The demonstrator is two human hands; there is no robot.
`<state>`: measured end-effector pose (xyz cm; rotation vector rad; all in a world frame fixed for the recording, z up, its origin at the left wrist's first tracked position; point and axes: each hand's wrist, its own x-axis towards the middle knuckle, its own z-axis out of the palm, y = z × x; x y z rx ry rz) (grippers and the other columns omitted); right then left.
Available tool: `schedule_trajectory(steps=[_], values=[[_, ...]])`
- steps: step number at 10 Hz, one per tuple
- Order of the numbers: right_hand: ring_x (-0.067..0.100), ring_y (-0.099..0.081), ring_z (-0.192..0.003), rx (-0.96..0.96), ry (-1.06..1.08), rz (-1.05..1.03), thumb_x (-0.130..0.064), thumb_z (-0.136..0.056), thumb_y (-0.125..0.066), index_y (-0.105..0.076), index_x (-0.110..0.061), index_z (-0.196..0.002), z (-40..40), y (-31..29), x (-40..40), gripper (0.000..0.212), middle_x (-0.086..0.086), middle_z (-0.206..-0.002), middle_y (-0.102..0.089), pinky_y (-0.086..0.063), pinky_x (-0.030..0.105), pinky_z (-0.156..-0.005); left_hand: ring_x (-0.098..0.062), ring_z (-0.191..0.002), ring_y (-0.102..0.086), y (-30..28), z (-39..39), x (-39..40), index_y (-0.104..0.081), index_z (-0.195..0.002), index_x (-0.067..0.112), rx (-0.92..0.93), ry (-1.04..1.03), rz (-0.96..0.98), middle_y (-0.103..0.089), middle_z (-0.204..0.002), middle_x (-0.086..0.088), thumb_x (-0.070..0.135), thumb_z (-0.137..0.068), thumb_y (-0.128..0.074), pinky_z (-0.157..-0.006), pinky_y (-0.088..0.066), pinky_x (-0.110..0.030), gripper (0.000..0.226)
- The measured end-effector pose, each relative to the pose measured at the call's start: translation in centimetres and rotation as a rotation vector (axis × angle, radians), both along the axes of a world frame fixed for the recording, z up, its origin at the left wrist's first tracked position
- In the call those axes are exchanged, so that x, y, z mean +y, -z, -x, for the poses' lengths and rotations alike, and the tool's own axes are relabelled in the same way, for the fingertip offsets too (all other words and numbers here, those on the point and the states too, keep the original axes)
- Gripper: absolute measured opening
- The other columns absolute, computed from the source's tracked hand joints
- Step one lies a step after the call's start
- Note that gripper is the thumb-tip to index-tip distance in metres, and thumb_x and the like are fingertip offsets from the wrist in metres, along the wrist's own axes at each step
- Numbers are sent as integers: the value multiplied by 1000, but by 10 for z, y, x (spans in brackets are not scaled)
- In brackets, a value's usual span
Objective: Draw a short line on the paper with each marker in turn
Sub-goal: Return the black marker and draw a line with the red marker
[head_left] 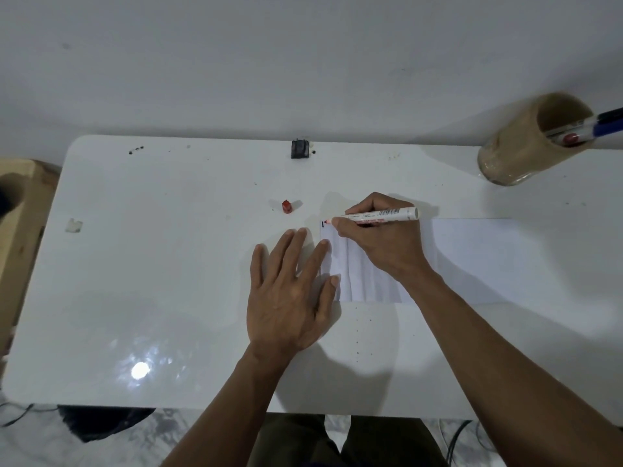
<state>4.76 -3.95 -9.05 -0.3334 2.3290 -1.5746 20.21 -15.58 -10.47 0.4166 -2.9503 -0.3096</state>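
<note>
A white sheet of paper (488,257) lies on the table to the right of centre. My right hand (381,244) grips a white marker with red print (377,215), uncapped, its red tip at the paper's top left corner beside a short black line (323,224). Its red cap (286,206) stands on the table to the left. My left hand (290,291) lies flat with spread fingers, the fingertips pressing the paper's left edge. A tan cylindrical holder (526,143) at the far right holds further markers (586,131), one blue-bodied.
The white table (151,281) has rounded corners and a bright light reflection at the front left. A small black object (299,149) sits at the far edge, and a scrap of tape (73,226) at the left. A wooden box (20,224) stands beyond the left edge.
</note>
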Motion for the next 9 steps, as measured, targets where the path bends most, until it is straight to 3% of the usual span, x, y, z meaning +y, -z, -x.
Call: schedule_trajectory(steps=[7, 8, 9], values=[[8, -64, -56, -50, -42, -22, -21, -73, -90, -70, -11, -68, 2, -4, 2, 23, -2, -68, -74, -49, 21, -51, -26, -148, -37, 3, -1, 0, -55, -141, 26, 13, -2, -6, -48, -154, -8, 51, -96, -48, -117, -27, -58, 52], [10, -65, -57, -70, -39, -21, -22, -72, -90, -68, -16, -67, 2, -5, 1, 24, -2, -68, -73, -50, 23, -52, -26, -147, -38, 2, 0, 0, -55, -141, 26, 21, 5, -5, -48, -153, -8, 50, -96, -49, -117, -28, -58, 51], [24, -72, -68, -160, -28, 21, -18, -73, -90, -68, -13, -72, 4, -12, 2, 22, 5, -75, -76, -58, 34, -61, -26, -146, -39, -1, 1, 1, -56, -140, 25, 21, 5, -23, -50, -152, -9, 49, -96, -49, -117, -28, -58, 51]])
